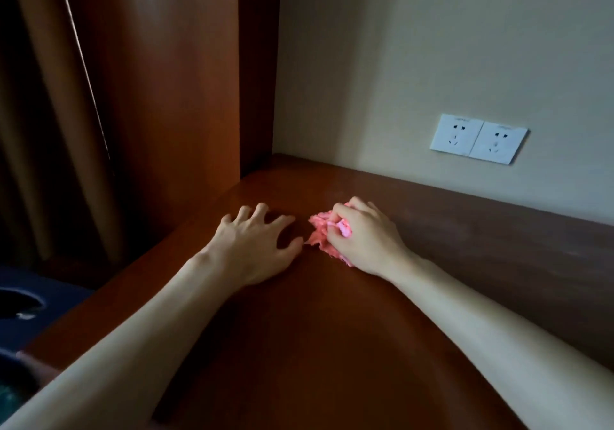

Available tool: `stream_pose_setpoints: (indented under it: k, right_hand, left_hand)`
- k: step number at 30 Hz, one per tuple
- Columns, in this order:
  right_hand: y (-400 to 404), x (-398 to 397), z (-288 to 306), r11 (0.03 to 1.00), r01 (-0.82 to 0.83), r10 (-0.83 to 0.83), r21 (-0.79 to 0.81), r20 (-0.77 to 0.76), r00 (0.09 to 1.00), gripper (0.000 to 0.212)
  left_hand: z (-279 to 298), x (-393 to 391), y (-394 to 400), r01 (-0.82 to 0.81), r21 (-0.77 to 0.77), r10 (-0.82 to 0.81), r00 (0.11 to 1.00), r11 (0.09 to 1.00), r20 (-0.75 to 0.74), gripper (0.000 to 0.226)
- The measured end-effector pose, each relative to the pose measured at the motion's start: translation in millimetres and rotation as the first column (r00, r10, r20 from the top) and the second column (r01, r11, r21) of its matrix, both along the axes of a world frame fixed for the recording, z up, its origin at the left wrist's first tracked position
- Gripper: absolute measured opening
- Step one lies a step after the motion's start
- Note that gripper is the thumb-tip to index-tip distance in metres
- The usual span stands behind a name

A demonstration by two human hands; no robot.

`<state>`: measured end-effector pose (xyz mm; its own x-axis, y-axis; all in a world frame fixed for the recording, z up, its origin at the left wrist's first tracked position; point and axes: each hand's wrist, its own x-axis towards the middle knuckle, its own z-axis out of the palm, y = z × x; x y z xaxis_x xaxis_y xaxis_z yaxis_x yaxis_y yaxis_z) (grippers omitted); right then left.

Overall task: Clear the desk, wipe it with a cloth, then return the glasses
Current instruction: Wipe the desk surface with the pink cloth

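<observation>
Dim, soft picture; left side sinks into shadow, perhaps lit from right.

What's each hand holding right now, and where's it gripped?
Right hand grips the bunched pink cloth around its middle. Left hand holds nothing, resting on the desk.

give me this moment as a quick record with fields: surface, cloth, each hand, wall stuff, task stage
surface: wooden desk, in a corner against a beige wall
cloth: pink cloth, bunched, lying on the desk
right hand: right hand grips the cloth against the desktop
left hand: left hand rests on the desk with fingers spread, holds nothing, just left of the cloth
wall stuff: double white wall socket above the desk's back edge
glasses: not in view
task stage: wiping; no items visible on the desk besides the cloth
</observation>
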<state>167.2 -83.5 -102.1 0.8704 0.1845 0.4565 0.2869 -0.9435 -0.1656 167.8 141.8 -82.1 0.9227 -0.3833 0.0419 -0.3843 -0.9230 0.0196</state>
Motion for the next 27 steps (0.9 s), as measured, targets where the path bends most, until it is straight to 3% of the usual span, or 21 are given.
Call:
stream_pose_setpoints:
  k: [8, 11, 14, 20, 23, 27]
  right_hand:
    - [16, 140, 5, 0.992, 0.123, -0.122, 0.022, -0.073, 0.990, 0.016]
    - [15, 129, 6, 0.990, 0.138, -0.137, 0.003, -0.095, 0.986, 0.021]
    - [10, 83, 7, 0.999, 0.049, -0.048, 0.003, -0.104, 0.993, 0.012]
    - [8, -14, 7, 0.990, -0.138, 0.139, 0.020, -0.075, 0.987, 0.013]
    - [8, 4, 7, 0.992, -0.125, 0.125, 0.008, -0.055, 0.991, 0.014]
    - [10, 82, 6, 0.999, 0.047, -0.047, -0.001, -0.067, 0.997, 0.015]
  left_hand:
    - [-4, 4, -4, -0.016, -0.001, 0.016, 1.000, 1.000, -0.002, 0.068]
    - [-1, 1, -3, -0.010, -0.010, 0.010, 1.000, 1.000, -0.019, 0.068]
    - [1, -4, -4, -0.015, -0.001, 0.015, 1.000, 1.000, -0.023, 0.067]
    - [1, -7, -7, -0.022, 0.015, 0.022, 0.999, 1.000, -0.029, 0.071]
    - [-1, -6, -8, -0.025, 0.015, 0.026, 0.999, 1.000, -0.023, 0.070]
    - [-5, -1, -8, -0.015, 0.009, 0.015, 0.999, 1.000, -0.040, 0.068]
